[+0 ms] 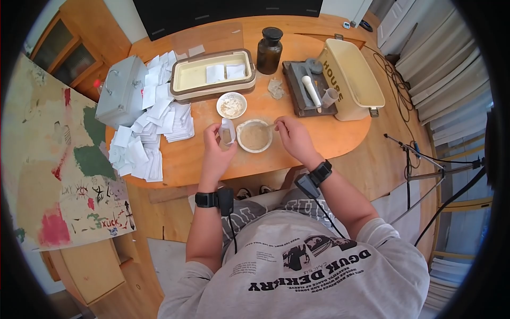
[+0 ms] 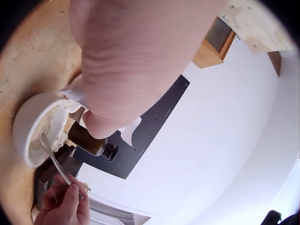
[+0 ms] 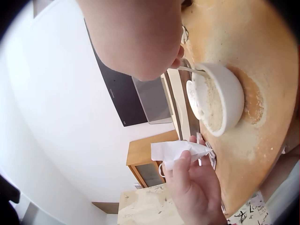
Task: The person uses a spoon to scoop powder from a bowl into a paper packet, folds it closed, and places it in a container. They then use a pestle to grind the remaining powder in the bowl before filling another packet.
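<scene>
In the head view my left hand [image 1: 217,154] pinches a small white paper bag [image 3: 171,151], its mouth spread open, just left of a white bowl [image 3: 234,101]. Beige powder [image 1: 255,137] fills much of that bowl. My right hand [image 1: 295,139] grips the handle of a thin, pale spoon [image 2: 55,161] at the bowl's right rim. The spoon's far end dips into the powder, as the left wrist view shows. Behind stands a second white bowl [image 1: 219,108] with whitish powder clinging inside.
Left lie piles of white paper packets [image 1: 154,125] beside a metal case [image 1: 119,95]. Farther back are a cream tray [image 1: 188,73] with two packets and a dark jar [image 1: 269,53]. Right are a dark tray [image 1: 303,109] with a white pestle [image 1: 311,90] and a cream bin [image 1: 361,80].
</scene>
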The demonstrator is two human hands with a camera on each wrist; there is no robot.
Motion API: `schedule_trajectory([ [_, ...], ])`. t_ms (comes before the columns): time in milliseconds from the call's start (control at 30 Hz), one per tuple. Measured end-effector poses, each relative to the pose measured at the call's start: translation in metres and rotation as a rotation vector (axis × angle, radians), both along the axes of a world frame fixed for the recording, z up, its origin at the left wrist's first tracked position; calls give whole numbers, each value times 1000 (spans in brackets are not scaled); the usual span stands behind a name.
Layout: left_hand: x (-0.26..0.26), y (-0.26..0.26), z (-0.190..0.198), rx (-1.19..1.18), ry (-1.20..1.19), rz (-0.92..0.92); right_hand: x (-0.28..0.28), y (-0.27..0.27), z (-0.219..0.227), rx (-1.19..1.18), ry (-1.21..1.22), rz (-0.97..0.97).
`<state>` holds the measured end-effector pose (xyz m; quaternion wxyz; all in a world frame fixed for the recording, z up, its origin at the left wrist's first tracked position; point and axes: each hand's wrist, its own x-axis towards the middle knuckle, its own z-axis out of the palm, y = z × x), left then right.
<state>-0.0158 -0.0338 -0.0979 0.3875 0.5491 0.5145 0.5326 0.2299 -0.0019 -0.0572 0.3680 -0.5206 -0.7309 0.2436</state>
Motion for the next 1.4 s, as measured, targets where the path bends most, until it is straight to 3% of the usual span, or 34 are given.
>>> schedule_trajectory([
  [167, 1, -4, 16, 6, 334, 15, -10, -4, -21, -321, 244, -74],
  [300, 3, -4, 20, 59, 426, 23, -18, -4, -34, -534, 496, -78],
  [500, 3, -2, 23, 88, 462, 38, -16, -5, -27, -637, 717, -155],
  [800, 8, 7, 16, 92, 597, 12, 5, 9, 7, -591, 892, -188],
  [933, 17, 8, 21, 63, 603, -8, 1, 11, 22, -572, 882, -168],
  [1033, 25, 9, 26, 63, 565, -48, -19, -6, 37, -238, 322, -5],
  [1067, 27, 9, 27, 76, 535, -69, -22, -8, 36, -237, 320, -6],
  [1133, 30, 9, 27, 89, 521, -69, -27, -11, 35, 235, 121, 119],
  [1300, 18, 10, 12, 29, 438, -58, -18, -19, 54, 61, 217, 15],
  [1400, 8, 14, -5, 51, 244, 13, -13, -12, 48, 53, 148, -26],
])
